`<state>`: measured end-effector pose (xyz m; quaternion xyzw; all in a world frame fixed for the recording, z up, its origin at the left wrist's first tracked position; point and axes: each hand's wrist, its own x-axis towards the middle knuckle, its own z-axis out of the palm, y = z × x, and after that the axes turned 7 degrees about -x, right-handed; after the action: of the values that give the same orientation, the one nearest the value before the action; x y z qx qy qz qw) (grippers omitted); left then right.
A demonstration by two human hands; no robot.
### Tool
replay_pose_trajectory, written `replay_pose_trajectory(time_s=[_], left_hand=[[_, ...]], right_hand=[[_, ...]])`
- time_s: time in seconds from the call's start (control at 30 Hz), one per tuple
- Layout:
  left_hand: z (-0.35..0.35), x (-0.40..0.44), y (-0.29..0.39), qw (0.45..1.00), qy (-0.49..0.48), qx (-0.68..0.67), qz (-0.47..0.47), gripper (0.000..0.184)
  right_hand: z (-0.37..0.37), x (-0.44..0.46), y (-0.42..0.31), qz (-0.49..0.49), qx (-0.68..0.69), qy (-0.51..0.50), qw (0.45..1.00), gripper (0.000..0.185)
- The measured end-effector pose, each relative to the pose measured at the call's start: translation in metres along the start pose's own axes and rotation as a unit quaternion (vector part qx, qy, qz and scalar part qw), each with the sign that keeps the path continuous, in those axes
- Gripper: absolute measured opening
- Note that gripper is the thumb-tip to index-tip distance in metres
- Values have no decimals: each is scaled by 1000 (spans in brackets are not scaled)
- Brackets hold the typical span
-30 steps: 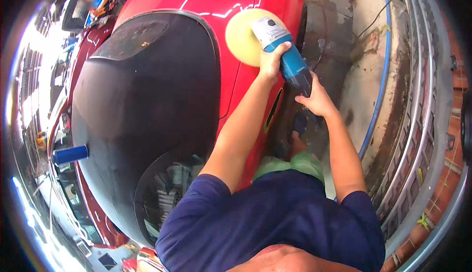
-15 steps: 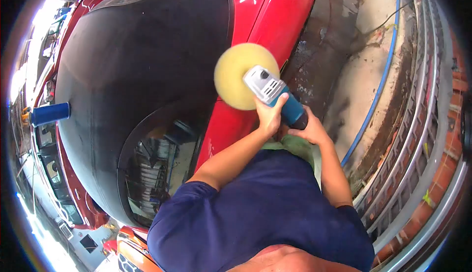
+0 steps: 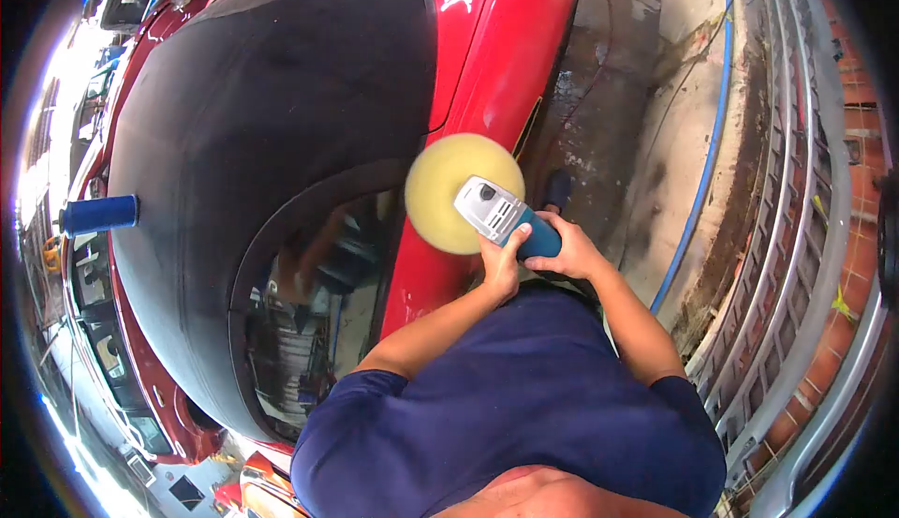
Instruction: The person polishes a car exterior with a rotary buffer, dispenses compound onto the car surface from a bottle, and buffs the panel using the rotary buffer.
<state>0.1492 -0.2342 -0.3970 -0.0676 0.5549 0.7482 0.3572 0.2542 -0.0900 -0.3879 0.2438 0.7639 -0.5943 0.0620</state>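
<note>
My left hand (image 3: 502, 265) is closed around the front of the polisher (image 3: 493, 207), just behind its silver head, thumb on top. Behind it, my right hand (image 3: 573, 248) wraps the teal rear body of the tool. The round yellow pad (image 3: 435, 185) lies over the red panel of the car (image 3: 420, 274), beside the black soft top (image 3: 281, 96). Its edge looks smeared, as if spinning. Whether the whole pad face touches the paint is hidden. The soft top's rear window (image 3: 314, 303) is left of my left forearm.
A blue hose (image 3: 716, 157) runs along the floor at the right, beside metal railings (image 3: 782, 181) and a brick wall (image 3: 857, 209). A blue cylinder (image 3: 98, 215) stands out at the soft top's left edge. Another dark red car (image 3: 173, 415) is parked farther left.
The polisher and both hands have moved down in the view, closer to my body, along the red panel. My right hand now sits farther forward on the tool's body.
</note>
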Motion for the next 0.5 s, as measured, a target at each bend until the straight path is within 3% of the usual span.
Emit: replay_pose_trajectory(time_s=[0.3, 0.5], left_hand=[[33, 39, -5, 999, -32, 20, -13, 55], [97, 98, 0, 999, -52, 13, -7, 51]], right_hand=[[-42, 31, 16, -17, -40, 47, 998, 93], [-98, 78, 34, -34, -12, 88, 995, 93]])
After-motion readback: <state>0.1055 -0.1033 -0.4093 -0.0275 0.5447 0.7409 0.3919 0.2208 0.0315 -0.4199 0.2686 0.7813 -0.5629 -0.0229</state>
